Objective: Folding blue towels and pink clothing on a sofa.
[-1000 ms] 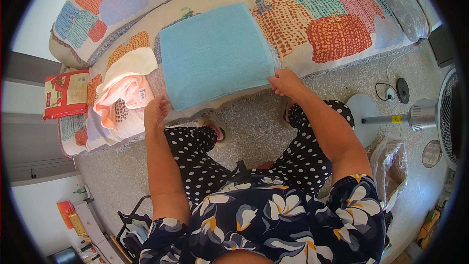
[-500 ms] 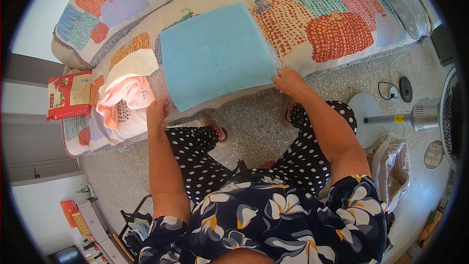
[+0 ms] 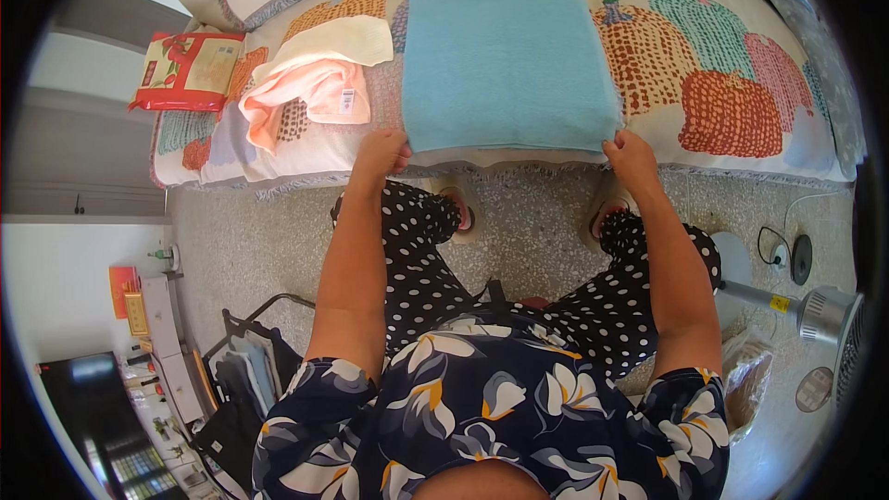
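From far away, I see a big blue cloth [image 3: 509,69] lying flat on the sofa [image 3: 319,157], just past 12 o'clock. My left hand [image 3: 380,156] is at its near corner, at 10 to 11 o'clock, and the fingers are curled in small, pinching the corner. My right hand [image 3: 633,165] is at about 2 o'clock, and its fingers pinch the other near corner. Toward 11 o'clock, a pink cloth [image 3: 324,93] lies crumpled beside the blue one, touching a cream cloth [image 3: 347,40]. A red and cream packet [image 3: 190,72] sits at 10 o'clock. The silver fan [image 3: 824,319] stands on the speckled floor [image 3: 519,236] near 4 o'clock.
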`<state>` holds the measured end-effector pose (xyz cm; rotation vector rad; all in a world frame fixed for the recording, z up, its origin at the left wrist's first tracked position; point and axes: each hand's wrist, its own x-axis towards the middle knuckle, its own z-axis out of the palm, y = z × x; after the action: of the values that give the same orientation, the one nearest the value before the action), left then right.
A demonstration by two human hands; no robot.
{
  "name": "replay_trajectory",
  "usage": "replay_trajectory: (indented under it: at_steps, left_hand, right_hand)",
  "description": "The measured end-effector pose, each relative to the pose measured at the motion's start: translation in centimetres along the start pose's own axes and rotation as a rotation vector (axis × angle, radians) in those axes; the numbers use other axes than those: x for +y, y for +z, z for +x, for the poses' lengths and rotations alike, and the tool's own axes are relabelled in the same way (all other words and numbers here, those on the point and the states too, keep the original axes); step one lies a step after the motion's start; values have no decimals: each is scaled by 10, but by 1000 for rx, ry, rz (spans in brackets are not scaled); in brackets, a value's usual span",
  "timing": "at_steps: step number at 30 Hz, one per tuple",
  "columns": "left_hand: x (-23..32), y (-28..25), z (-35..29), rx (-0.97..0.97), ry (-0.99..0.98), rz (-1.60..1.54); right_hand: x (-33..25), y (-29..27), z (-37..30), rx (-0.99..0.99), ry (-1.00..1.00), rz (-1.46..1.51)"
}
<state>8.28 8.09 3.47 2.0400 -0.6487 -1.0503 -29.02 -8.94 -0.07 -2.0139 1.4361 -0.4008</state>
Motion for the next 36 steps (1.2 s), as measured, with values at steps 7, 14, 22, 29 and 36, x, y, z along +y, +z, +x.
replay_trajectory:
  at_steps: [7, 14, 22, 29, 36]
  left_hand:
    - [2, -3, -10, -14, -75, -171]
    - [5, -2, -5, -74, -176, -232]
    - [14, -1, -9, -138, -266, -296]
    - [2, -6, -4, -139, -212, -359]
    - [8, -5, -7, -159, -263, -328]
  right_hand:
    - [-3, 2, 0, -122, 195, 425]
    - [-3, -2, 0, -204, 256, 589]
    - [-3, -4, 2, -196, 226, 541]
    - [-1, -3, 3, -177, 229, 534]
    - [-2, -3, 3, -146, 260, 533]
